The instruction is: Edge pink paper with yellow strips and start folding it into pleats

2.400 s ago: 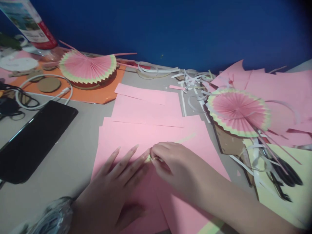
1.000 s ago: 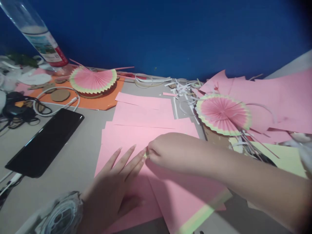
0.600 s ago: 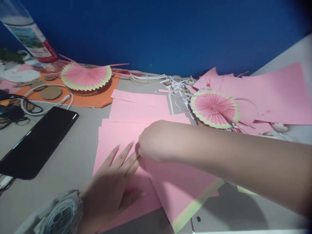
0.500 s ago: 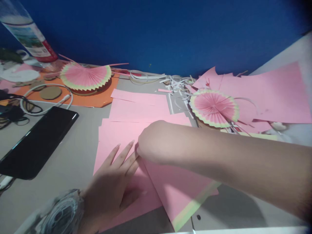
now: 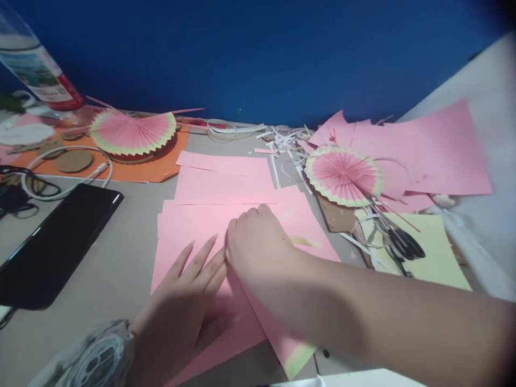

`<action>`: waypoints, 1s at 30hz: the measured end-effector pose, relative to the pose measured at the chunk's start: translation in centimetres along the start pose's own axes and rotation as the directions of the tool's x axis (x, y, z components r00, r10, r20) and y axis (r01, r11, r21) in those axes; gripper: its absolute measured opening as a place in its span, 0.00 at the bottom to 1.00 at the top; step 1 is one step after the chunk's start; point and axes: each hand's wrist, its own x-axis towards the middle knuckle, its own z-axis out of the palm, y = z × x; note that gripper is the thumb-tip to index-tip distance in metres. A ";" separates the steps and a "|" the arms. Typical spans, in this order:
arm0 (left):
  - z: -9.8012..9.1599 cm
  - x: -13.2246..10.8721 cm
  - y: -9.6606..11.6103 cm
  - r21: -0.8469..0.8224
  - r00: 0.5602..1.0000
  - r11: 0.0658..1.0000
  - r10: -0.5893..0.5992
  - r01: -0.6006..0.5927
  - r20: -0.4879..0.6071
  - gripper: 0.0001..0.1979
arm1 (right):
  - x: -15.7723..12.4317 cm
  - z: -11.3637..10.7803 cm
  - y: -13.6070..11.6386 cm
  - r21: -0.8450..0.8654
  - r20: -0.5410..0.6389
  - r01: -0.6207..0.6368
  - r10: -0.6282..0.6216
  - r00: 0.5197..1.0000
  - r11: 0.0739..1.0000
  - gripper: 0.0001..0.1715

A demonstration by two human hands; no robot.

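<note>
Resting with fingers fanned on pink sheets (image 5: 209,217), a person's left hand (image 5: 177,303) appears to steady the paper in the head-camera view. Beside it, touching, the right hand (image 5: 256,242) is curled, knuckles up; its fingertips are hidden, so what it pinches, if anything, cannot be told. A green-edged pink sheet (image 5: 284,349) lies over the others, partly beneath the right forearm, within both hands' reach. Scissors (image 5: 405,244) and a pleated paper fan (image 5: 342,174) sit at right, seemingly set aside for working room.
</note>
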 end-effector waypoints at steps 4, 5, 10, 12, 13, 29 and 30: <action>0.2 0.1 -0.1 0.037 0.999 0.999 0.012 -0.010 -0.036 0.30 | -1.6 -0.6 0.5 -0.129 -0.011 -0.076 0.075 0.997 0.989 0.12; 0.2 0.1 -0.1 0.045 0.999 0.999 0.011 -0.009 -0.047 0.30 | -1.9 -0.5 0.7 -0.103 -0.040 -0.069 0.065 0.997 0.992 0.14; 0.4 -0.1 -0.2 0.083 0.998 0.996 0.040 -0.036 -0.053 0.35 | -3.1 0.9 2.1 0.075 -0.229 -0.014 0.031 0.973 0.997 0.26; 0.5 -0.1 -0.4 0.096 0.997 0.994 0.063 -0.058 -0.046 0.37 | -3.5 1.4 2.7 0.164 -0.286 -0.001 0.048 0.957 0.986 0.27; 0.5 -0.2 -0.4 0.100 0.997 0.993 0.068 -0.063 -0.049 0.38 | -3.6 1.6 2.9 0.220 -0.307 0.012 0.058 0.950 0.975 0.26; 0.6 0.0 -0.6 0.158 0.991 0.982 0.113 -0.100 -0.078 0.37 | -3.4 0.7 6.2 0.932 -0.131 -0.019 0.385 0.914 0.362 0.10; 0.6 -0.1 -0.6 0.161 0.990 0.982 0.116 -0.102 -0.078 0.37 | -3.5 0.3 6.3 0.899 -0.090 -0.063 0.325 0.941 0.434 0.09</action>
